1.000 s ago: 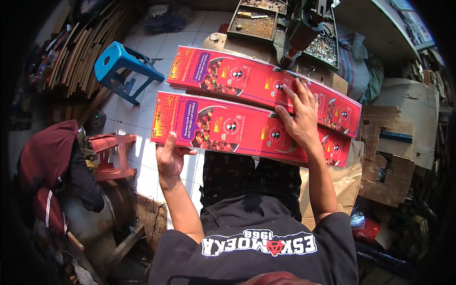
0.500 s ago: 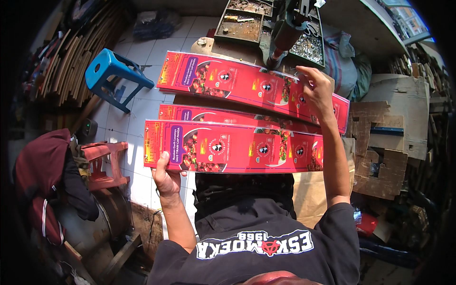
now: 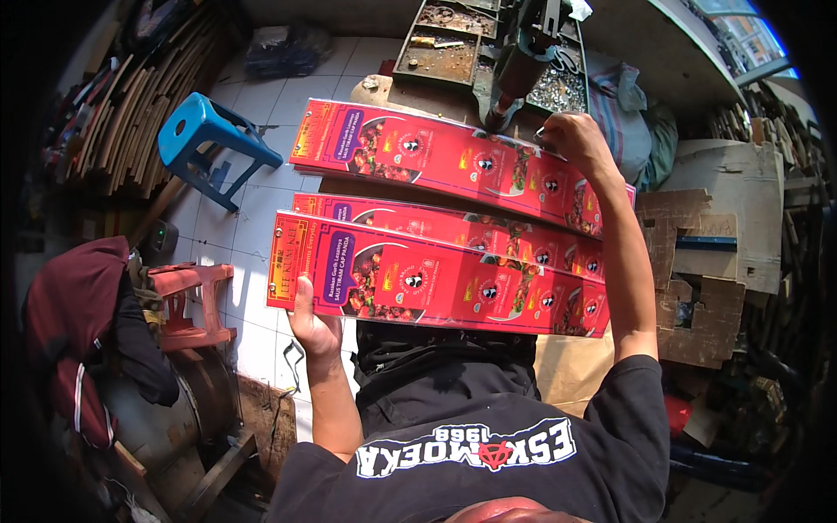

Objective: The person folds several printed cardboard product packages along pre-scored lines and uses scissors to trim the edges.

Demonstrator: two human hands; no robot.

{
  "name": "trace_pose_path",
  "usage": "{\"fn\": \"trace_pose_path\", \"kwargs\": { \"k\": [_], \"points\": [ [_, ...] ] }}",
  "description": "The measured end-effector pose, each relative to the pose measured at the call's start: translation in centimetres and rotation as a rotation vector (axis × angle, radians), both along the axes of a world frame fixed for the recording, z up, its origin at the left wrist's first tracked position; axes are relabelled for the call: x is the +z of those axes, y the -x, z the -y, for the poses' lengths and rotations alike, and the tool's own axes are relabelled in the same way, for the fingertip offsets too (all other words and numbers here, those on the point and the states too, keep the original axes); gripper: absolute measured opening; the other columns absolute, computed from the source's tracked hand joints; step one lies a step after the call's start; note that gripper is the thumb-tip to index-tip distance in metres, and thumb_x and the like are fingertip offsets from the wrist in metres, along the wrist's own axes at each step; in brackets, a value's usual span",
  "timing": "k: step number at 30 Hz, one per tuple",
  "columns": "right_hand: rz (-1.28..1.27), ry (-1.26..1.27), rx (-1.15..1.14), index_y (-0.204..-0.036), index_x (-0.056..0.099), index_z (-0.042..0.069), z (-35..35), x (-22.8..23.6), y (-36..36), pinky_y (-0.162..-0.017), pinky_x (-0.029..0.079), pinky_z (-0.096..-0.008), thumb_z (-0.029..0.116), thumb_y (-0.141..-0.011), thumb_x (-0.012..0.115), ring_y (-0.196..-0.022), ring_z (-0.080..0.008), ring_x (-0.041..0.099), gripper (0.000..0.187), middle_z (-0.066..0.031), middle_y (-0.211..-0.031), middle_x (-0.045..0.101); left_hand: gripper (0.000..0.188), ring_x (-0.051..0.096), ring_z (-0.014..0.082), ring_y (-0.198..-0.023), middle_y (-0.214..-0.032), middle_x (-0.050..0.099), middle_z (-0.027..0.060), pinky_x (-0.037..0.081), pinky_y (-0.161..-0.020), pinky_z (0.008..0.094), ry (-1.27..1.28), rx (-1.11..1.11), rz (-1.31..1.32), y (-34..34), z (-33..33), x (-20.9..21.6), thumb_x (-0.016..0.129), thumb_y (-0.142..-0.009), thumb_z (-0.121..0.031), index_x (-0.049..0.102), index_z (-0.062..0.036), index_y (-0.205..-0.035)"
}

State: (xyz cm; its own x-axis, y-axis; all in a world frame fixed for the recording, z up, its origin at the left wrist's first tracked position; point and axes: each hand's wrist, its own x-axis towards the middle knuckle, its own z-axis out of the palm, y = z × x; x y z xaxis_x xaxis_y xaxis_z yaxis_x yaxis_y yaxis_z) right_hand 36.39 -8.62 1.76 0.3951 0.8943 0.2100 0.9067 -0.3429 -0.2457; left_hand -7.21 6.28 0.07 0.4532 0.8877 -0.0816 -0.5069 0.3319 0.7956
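My left hand is closed on the left end of a long red printed strip, thumb on top and fingers beneath. That strip lies nearest me, above my lap. Just beyond it is a second red strip, partly covered by it. Farther away, a stack of red strips lies below the tip of a dark upright press. My right hand is beside the press tip, above the far stack's right part. Its fingers pinch a small shiny metal piece whose kind I cannot make out.
Divided metal trays with small parts stand behind the press, and a bin of shiny bits is at its right. A blue stool and a red stool stand at left. Cut cardboard lies at right.
My right hand has moved from over the far strips toward the parts bin, and its fingers have closed in a pinch. The nearest strip has tilted, its right end now closer to me.
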Motion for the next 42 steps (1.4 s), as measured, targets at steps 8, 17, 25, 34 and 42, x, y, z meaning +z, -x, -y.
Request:
{"fn": "trace_pose_path", "kwargs": {
  "k": [8,17,25,34,42],
  "points": [
    [-0.334,-0.472,-0.112,-0.093,0.07,0.0,3.5,5.0,9.0,-0.068,0.052,-0.0245,0.003,-0.079,0.07,-0.075,-0.0146,0.067,0.015,-0.0088,-0.084,0.068,0.053,0.06,0.0236,-0.106,-0.125,0.053,0.018,0.052,-0.089,0.0363,0.05,-0.094,0.133,-3.1,0.5,4.2,0.048,-0.092,-0.014,0.031,0.0018,-0.139],
    [-0.95,-0.614,-0.141,-0.099,0.064,-0.006,5.6,6.6,19.3,-0.072,0.052,-0.0214,-0.01,-0.078,0.065,-0.078,-0.0101,0.063,0.021,-0.0081,-0.089,0.065,0.052,0.055,0.0193,-0.111,-0.127,0.053,0.0151,0.043,-0.097,0.0317,0.028,-0.473,0.05,-6.2,5.0,4.6,0.049,-0.09,-0.006,0.035,0.0023,-0.14],
    [-0.539,-0.796,-0.119,-0.107,0.064,-0.001,2.9,6.8,22.8,-0.062,0.052,-0.0241,-0.006,-0.075,0.071,-0.07,-0.0123,0.066,0.033,-0.0097,-0.079,0.068,0.05,0.056,0.0205,-0.109,-0.124,0.055,0.0176,0.043,-0.096,0.0326,-0.008,-0.667,-0.002,-8.0,5.5,6.2,0.049,-0.09,-0.012,0.038,0.0061,-0.135],
    [-0.25,-0.75,-0.067,-0.108,0.064,-0.002,1.5,7.8,23.9,-0.064,0.051,-0.0253,-0.004,-0.076,0.071,-0.069,-0.0162,0.065,0.032,-0.0108,-0.078,0.066,0.08,0.039,0.0288,-0.132,-0.142,0.036,0.0216,0.026,-0.111,0.039,-0.019,-0.704,0.168,-8.0,6.0,7.1,0.046,-0.076,-0.007,0.012,-0.0013,-0.148],
    [-0.187,-0.73,-0.04,-0.108,0.064,-0.003,1.5,8.0,24.3,-0.062,0.051,-0.026,-0.006,-0.076,0.07,-0.068,-0.0172,0.064,0.033,-0.0119,-0.08,0.065,0.08,0.036,0.027,-0.134,-0.143,0.035,0.0204,0.025,-0.112,0.0384,0.034,-0.724,0.155,-7.6,6.3,8.3,0.049,-0.075,-0.008,0.015,-0.0004,-0.148]
  ]
}}
